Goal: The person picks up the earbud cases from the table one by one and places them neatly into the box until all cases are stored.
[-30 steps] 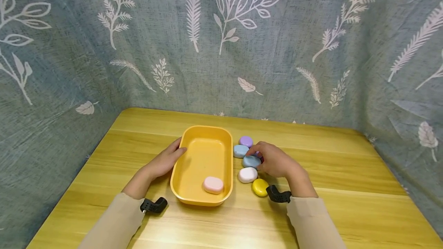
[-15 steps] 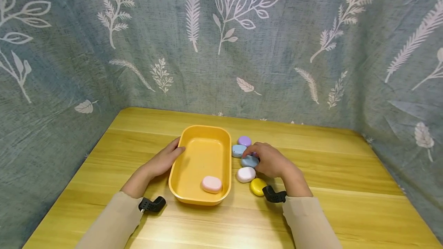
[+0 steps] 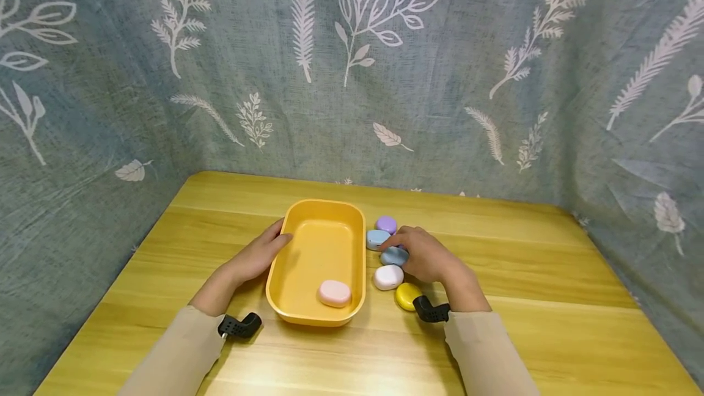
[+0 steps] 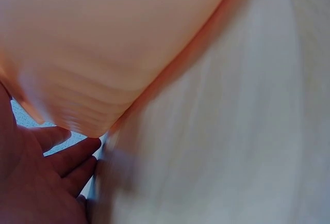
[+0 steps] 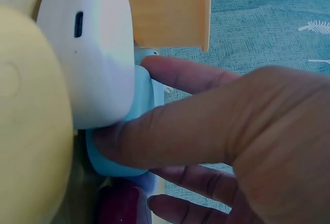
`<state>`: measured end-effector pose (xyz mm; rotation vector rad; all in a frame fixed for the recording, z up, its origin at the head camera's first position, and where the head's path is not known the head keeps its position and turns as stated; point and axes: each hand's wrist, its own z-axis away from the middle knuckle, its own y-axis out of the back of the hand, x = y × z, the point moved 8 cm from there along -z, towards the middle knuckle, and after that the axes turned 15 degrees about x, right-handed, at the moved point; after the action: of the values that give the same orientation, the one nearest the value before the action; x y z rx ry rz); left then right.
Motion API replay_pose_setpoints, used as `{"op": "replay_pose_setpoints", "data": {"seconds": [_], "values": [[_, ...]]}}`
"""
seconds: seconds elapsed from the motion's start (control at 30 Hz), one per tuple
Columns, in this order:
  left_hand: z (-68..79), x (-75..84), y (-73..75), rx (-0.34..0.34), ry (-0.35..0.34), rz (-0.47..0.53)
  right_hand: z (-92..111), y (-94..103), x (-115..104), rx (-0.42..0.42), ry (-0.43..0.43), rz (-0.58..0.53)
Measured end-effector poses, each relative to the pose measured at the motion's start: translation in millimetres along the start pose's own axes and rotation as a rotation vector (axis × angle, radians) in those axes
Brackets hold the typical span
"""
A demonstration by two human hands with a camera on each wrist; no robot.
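Note:
On the table stands a yellow plastic bin [image 3: 316, 316] with a pink earbud case [image 3: 335, 293] lying inside. My left hand [image 3: 257, 256] holds the bin's left wall, thumb over the rim and the other fingers outside. To the right of the bin, my right hand [image 3: 429, 255] pinches a grey-blue earbud case [image 3: 393, 256] between thumb and index finger. It sits low among the others. A light blue case [image 3: 377, 239] lies just beyond it and a white case [image 3: 388, 277] just nearer. In the right wrist view, the thumb [image 5: 154, 136] presses the blue case beside the white one.
A purple case [image 3: 387, 224] lies farthest back in the group, and a round yellow case [image 3: 408, 296] nearest the front. Below the right hand's fingers is a dark red case [image 5: 121, 203]. A patterned curtain [image 3: 308, 139] encloses the table [image 3: 522, 261] behind and at the sides.
The right thumb and index finger have settled around the grey-blue case, which stays nearly in place. The left hand keeps its hold on the bin. The whole view has shifted slightly.

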<state>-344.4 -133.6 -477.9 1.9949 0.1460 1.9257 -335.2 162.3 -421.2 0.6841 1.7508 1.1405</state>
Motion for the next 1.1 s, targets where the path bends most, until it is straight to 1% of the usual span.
{"op": "replay_pose_setpoints", "data": {"seconds": [0.1, 0.27, 0.4, 0.57, 0.73, 0.83, 1.0, 1.1], "values": [[-1.1, 1.8, -1.7, -0.007, -0.001, 0.003, 1, 1.0, 0, 0.008, 0.025, 0.004], [0.4, -0.5, -1.2, -0.010, -0.005, -0.013, 0, -1.2, 0, -0.001, 0.037, 0.000], [0.2, -0.5, -0.2, -0.003, -0.002, -0.007, 0, -1.1, 1, -0.004, 0.037, -0.004], [-0.3, -0.5, 1.0, -0.003, 0.007, -0.003, -1, 1.4, 1, -0.008, 0.046, -0.017], [0.1, 0.6, 1.3, -0.006, -0.003, -0.014, -1, 4.5, -1, -0.006, 0.066, -0.026], [-0.1, 0.8, 1.4, -0.001, -0.001, -0.015, -2, 6.2, 0, -0.015, 0.046, -0.048], [-0.3, 0.1, 1.3, 0.005, 0.015, -0.008, -1, 9.3, 0, -0.015, 0.040, -0.073], [-0.3, 0.3, 1.3, 0.005, 0.008, -0.016, 0, 11.0, 1, -0.016, 0.037, -0.082]]}}
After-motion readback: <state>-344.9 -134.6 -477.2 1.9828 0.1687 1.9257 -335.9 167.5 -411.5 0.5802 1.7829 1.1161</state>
